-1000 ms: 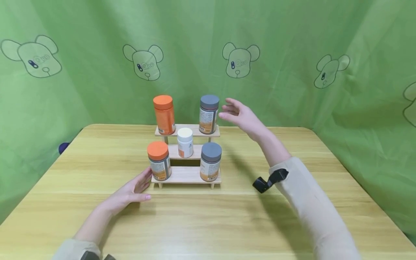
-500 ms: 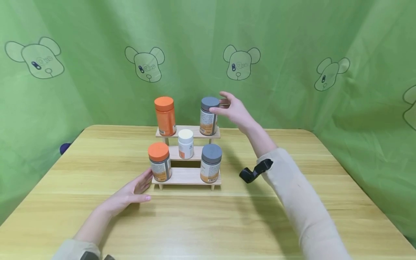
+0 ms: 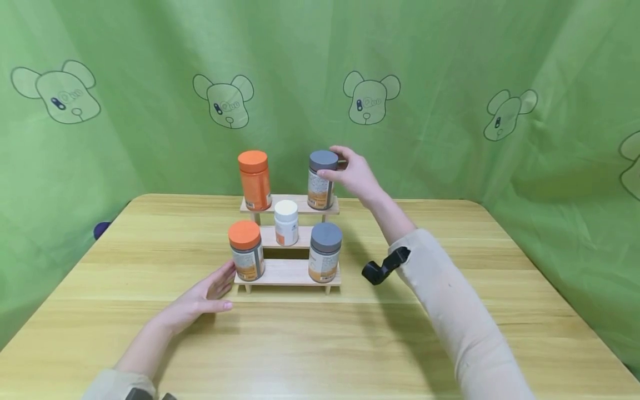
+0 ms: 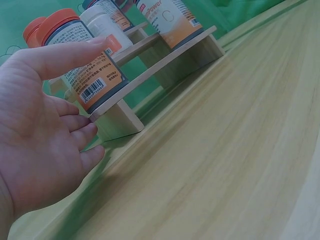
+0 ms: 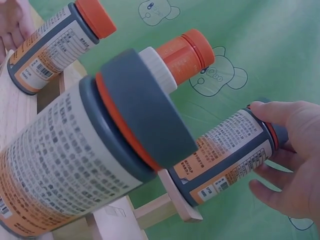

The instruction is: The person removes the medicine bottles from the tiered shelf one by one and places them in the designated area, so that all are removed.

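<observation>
This looks like a curtained-off booth: a green fabric curtain (image 3: 295,44) with outlined cartoon animal heads (image 3: 367,108) walls a pale-yellow wood-grain tabletop (image 3: 310,350) on three sides.

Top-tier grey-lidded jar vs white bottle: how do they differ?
Size: the grey-lidded jar is larger than the white bottle.
Lid: the grey-lidded jar's is grey, the white bottle's white.
Place: grey-lidded jar on the top tier, white bottle one tier lower.
Shared: both upright, lidded.
</observation>
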Demonstrator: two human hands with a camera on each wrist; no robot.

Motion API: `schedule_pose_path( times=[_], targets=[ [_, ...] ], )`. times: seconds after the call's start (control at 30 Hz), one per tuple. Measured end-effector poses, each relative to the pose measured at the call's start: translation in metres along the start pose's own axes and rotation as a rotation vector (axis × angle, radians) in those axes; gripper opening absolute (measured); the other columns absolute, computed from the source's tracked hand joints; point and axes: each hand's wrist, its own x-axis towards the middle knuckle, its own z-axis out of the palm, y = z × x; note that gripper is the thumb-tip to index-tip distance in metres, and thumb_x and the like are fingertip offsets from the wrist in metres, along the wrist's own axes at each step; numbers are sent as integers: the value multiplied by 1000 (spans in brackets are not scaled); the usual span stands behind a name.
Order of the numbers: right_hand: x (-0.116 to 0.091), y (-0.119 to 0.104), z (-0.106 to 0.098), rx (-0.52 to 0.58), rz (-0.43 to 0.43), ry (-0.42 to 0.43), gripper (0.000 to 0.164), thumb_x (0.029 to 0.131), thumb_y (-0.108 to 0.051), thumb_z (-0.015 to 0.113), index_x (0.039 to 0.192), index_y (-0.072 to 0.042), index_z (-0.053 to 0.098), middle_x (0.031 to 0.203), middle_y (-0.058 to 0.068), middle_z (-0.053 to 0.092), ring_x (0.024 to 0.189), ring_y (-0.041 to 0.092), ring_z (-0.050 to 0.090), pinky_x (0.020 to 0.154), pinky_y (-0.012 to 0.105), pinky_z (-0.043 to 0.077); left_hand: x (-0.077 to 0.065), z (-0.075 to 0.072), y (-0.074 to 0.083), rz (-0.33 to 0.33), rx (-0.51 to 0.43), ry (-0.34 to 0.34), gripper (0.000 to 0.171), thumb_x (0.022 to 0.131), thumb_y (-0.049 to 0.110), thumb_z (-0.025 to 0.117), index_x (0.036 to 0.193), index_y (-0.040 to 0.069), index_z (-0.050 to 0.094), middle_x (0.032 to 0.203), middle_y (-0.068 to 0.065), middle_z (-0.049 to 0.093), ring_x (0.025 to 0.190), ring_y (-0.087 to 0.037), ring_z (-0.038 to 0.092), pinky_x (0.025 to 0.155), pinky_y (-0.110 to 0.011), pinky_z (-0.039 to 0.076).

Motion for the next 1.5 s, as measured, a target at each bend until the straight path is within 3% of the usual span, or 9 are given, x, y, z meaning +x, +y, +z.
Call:
schedule_pose_path(
  times=[0.37,0.97,1.23,1.5],
  targets=[
    [-3,2,-6,-16,9,54,64,79,-16,73,135,-6,44,126,12,53,112,24,50,97,40,42,0,-1,-2,0,0,5,91,85,9,61,143,-9,-8,149,-28,-9,136,-43,-5,101,-7,20],
    [-19,20,-58,-7,23,139,64,80,-13,71,136,-5,43,131,14,49,117,26,47,103,42,36,0,0,0,1,-3,13,89,85,8,60,144,-8,-5,150,-27,-7,136,-43,-4,100,-7,21],
    [-31,41,-75,-18,72,164,66,81,-14,71,138,-4,39,134,16,46,121,28,43,104,45,35,0,1,1,-5,2,12,89,85,6,59,143,-8,-6,150,-26,-8,136,-42,-4,102,-9,20],
    [-41,77,-76,-38,112,175,68,81,-16,71,139,-4,38,134,19,46,122,31,42,103,49,35,0,1,1,3,-7,6,90,85,7,60,143,-8,-7,149,-27,-9,136,-43,-6,101,-8,20]
  ],
)
